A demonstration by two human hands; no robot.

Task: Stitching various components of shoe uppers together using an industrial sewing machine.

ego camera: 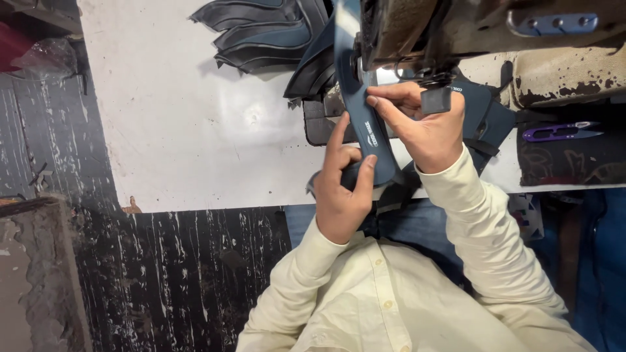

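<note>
A long dark blue shoe-upper strip (365, 111) with a small white mark runs from under the sewing machine head (417, 32) down toward me. My left hand (342, 189) pinches its near end between thumb and fingers. My right hand (420, 124) grips the strip higher up, just beside the machine's presser foot (435, 98). The needle area is partly hidden behind the machine head. More dark blue pieces (486, 120) lie under my right hand.
A stack of dark blue and black cut pieces (261, 32) lies on the white table (182, 117) at the back. Purple thread snips (561, 132) rest on a dark mat at the right. A worn black board (182, 274) is at the lower left.
</note>
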